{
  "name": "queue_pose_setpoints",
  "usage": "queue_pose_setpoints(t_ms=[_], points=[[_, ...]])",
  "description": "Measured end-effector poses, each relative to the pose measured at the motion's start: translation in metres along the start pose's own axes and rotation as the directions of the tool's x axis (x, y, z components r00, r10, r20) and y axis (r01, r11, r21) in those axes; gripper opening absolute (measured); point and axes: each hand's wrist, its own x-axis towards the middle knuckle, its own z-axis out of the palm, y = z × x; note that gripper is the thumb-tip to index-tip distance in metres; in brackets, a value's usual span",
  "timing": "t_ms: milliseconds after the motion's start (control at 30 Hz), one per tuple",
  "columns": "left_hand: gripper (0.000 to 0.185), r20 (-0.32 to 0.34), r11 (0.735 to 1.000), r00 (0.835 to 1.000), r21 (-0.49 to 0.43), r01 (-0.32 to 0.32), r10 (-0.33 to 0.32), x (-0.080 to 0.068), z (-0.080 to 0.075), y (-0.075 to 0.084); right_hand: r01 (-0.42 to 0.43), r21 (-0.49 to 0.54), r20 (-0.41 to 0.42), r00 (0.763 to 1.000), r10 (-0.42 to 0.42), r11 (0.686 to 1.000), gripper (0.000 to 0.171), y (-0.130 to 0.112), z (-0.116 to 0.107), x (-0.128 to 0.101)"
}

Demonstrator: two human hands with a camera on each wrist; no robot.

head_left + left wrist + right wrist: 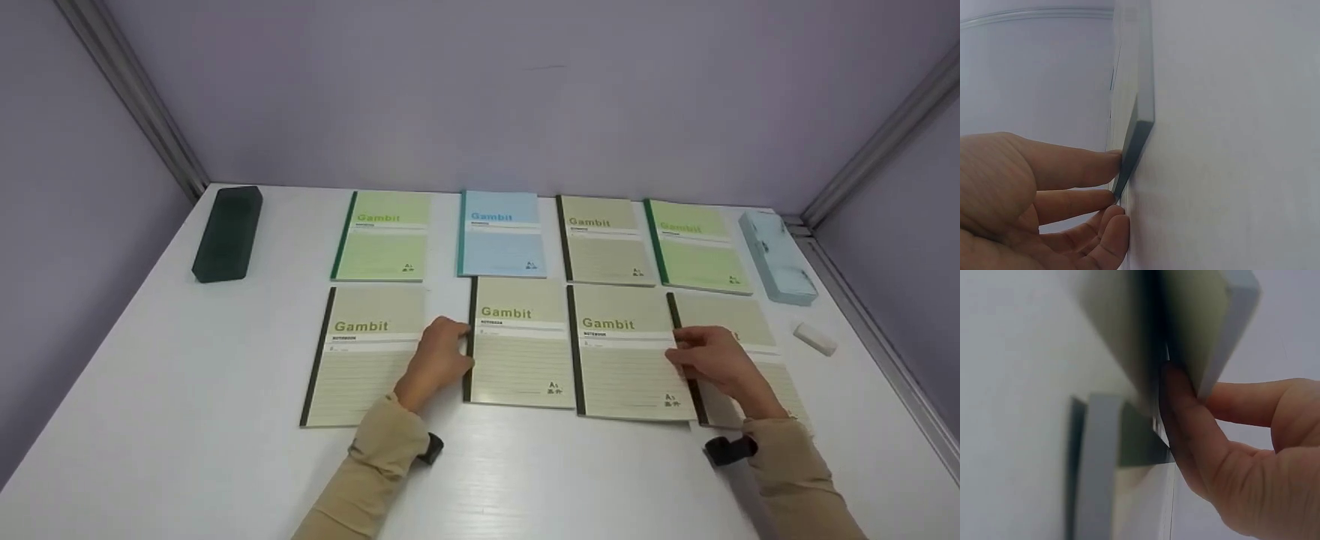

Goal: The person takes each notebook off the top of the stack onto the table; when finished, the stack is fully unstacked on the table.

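Note:
In the head view my left hand (439, 356) is at the dark spine of a beige "Gambit" notebook (517, 360), second from left in the front row. Thumb and fingertips touch that spine (1135, 140) in the left wrist view, with the fingers fairly straight. My right hand (716, 364) pinches the right edge of the third front beige notebook (630, 375). Seen from the right wrist, fingers reach beneath this notebook (1202, 320), its edge raised and tilted. Partly hidden under the right hand lies another beige notebook (720, 315).
A fourth beige notebook (367, 367) lies left of the left hand. Behind stand in a row a green (386, 247), a blue (502, 247), a beige (604, 251) and another green notebook (697, 255). A dark case (227, 234), a light-blue case (780, 262) and a white eraser (815, 339) flank them.

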Motion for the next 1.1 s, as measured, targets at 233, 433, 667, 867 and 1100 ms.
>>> queue_pose_setpoints(t_ms=[233, 433, 667, 867, 1100], points=[[0.044, -0.003, 1.0, 1.0, -0.003, -0.013, 0.013, 0.0, 0.001, 0.001, -0.006, -0.119, -0.068, 0.998, -0.002, 0.993, 0.055, -0.005, 0.001, -0.005], [0.044, 0.014, 1.0, 1.0, 0.018, -0.008, 0.008, 0.003, 0.002, 0.001, 0.002, -0.179, -0.072, 0.997, -0.015, 0.984, 0.054, -0.01, 0.001, -0.012], [0.044, 0.027, 1.0, 1.0, 0.02, 0.014, -0.015, 0.005, 0.003, 0.002, -0.032, -0.203, -0.055, 0.998, 0.021, 0.979, 0.056, -0.013, 0.002, -0.015], [0.045, 0.024, 1.0, 0.999, 0.012, 0.027, -0.027, 0.006, 0.004, 0.001, 0.039, -0.255, -0.075, 0.995, -0.06, 0.966, 0.063, -0.014, 0.006, -0.018], [0.048, -0.03, 1.0, 1.0, -0.024, -0.01, 0.009, 0.001, -0.001, 0.001, 0.181, -0.328, -0.208, 0.944, -0.258, 0.927, 0.07, -0.032, 0.02, -0.021]])
